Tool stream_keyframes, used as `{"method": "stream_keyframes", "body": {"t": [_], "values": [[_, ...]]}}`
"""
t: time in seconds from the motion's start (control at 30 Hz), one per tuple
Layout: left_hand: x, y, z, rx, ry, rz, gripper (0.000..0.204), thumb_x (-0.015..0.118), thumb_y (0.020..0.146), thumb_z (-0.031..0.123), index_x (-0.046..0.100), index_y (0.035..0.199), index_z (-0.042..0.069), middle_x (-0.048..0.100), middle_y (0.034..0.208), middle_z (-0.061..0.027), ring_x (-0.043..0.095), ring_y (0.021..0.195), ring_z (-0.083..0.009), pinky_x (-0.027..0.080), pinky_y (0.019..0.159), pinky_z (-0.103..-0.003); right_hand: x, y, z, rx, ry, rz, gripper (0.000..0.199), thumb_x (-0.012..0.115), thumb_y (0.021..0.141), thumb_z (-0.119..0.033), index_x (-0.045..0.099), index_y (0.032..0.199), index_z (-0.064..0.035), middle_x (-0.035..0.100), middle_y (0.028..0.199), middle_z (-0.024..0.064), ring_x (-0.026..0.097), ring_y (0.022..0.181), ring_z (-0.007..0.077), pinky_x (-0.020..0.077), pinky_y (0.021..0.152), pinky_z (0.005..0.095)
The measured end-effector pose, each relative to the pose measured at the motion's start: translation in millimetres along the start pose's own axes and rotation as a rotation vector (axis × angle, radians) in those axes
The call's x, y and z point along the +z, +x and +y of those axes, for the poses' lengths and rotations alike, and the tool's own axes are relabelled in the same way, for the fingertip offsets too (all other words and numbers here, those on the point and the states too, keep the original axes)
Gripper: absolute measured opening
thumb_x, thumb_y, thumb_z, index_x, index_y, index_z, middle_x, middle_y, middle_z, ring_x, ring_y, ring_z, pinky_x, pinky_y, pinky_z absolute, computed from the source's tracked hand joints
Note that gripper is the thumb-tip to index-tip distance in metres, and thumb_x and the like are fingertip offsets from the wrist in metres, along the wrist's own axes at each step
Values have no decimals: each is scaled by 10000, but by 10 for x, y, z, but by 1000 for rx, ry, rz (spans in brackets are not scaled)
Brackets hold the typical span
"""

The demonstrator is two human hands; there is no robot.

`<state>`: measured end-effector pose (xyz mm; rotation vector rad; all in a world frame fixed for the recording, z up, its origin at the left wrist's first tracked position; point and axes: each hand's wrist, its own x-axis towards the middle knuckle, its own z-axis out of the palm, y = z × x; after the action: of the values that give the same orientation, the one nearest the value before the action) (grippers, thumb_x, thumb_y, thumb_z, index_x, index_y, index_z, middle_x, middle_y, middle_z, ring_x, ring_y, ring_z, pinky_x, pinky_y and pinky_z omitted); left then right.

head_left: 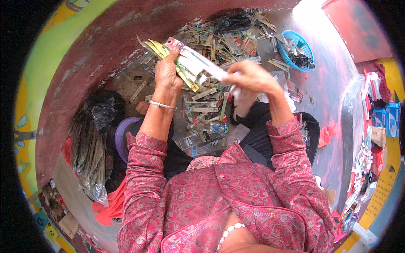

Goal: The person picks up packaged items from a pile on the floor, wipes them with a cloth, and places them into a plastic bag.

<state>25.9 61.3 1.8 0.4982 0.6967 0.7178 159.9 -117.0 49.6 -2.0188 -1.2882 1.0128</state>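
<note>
My left hand (168, 74), with a silver bangle at its wrist, is closed around several flat, narrow packets, raised above the floor. One is a yellow packet (159, 49) that sticks out past the thumb. Across the same grip runs a long pale packet (198, 57) with a pink end, slanting down to the right. At its far end my right hand (252, 78) has its fingers closed on it, partly smeared by motion. Below both hands lies a loose heap of slim packets (204, 93), some clear and some with pale or yellowish cards.
A blue plastic basket (311, 49) with dark items stands at the back right. A black plastic bag (232, 24) lies at the back of the heap. To the left, a clear bag (90, 156) of long strips sits beside red cloth (114, 201). Clutter lines the right wall.
</note>
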Motion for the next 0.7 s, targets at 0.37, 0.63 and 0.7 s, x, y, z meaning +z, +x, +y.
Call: {"method": "stream_keyframes", "body": {"t": [0.37, 0.63, 0.7], "values": [[289, -289, -243, 175, 200, -269, 271, 577, 819, 88, 515, 1074, 25, 570, 965, -46, 565, 843, -136, 475, 752, -277, 127, 336, -314, -184, -153, 565, 435, 530, 780, -455, 606, 917, -49, 612, 826, 204, 601, 797, 341, 464, 710, 428], [77, -2, 54, 141, 24, -151, 247, 583, 820, 107, 519, 1054, 57, 576, 950, -47, 572, 850, -180, 500, 749, -320, -39, 77, 27, 49, -124, 140, 420, 487, 810, -408, 642, 807, -18, 611, 710, 169, 602, 691, 273, 443, 639, 357], [90, -28, 59, 152, -20, -137, 234, 573, 826, 103, 519, 1050, 59, 576, 954, -38, 565, 867, -170, 490, 775, -319, -132, 52, 67, 53, 119, 209, 440, 506, 814, -407, 633, 821, 14, 624, 699, 106, 586, 654, 202, 436, 615, 339]]}}
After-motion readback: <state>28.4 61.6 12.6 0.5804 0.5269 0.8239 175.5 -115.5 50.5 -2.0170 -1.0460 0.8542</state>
